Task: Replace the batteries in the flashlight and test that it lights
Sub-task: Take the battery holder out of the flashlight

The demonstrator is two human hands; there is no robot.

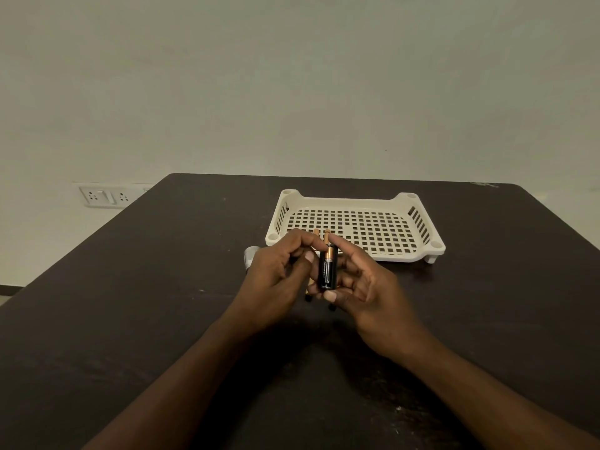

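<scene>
A black-and-copper battery stands upright between my hands above the table, copper end up. My right hand pinches it, thumb at its bottom and a finger at its top. My left hand is curled close beside it on the left, fingertips near the battery; whether it grips anything is hidden. Behind my fingers the copper tips of two more batteries show by the tray's front edge. A silver part of the flashlight lies on the table just left of my left hand, mostly hidden.
A white perforated plastic tray sits on the dark table just beyond my hands. A wall socket panel is on the wall at the far left. The table's left edge runs diagonally.
</scene>
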